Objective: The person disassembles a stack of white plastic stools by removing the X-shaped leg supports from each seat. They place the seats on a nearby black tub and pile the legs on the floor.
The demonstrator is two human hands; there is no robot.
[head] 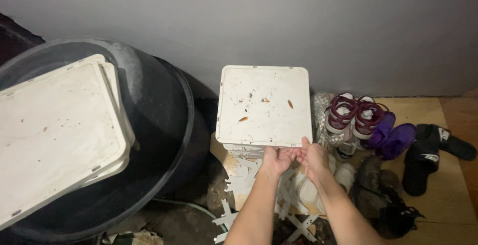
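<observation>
Nearest to us, our left hand point(277, 159) and right hand point(313, 156) meet side by side under the near edge of a white square panel point(264, 105). Both hands are closed on that edge, the right thumb lying over the rim and the fingers tucked beneath, so each grip holds the panel. The panel is held roughly level above the floor, its top speckled with dirt and a few small brown bits.

Below our forearms lie loose white cross-shaped plastic pieces point(294, 220), and directly under the panel stands a stack of more white parts point(245, 151). To the right on the wooden floor point(448, 195) sit maroon-and-white sneakers point(353, 113), purple shoes point(391, 135) and black sandals point(433, 153).

To the left, two more white panels point(57, 135) rest tilted across the rim of a large black tub point(164, 120). Behind everything rises a plain grey wall point(298, 21).

We judge the step in hand to be carrying this dirty panel. The next move calls for keeping it level so the debris stays put, with both grips firm on the one edge.
</observation>
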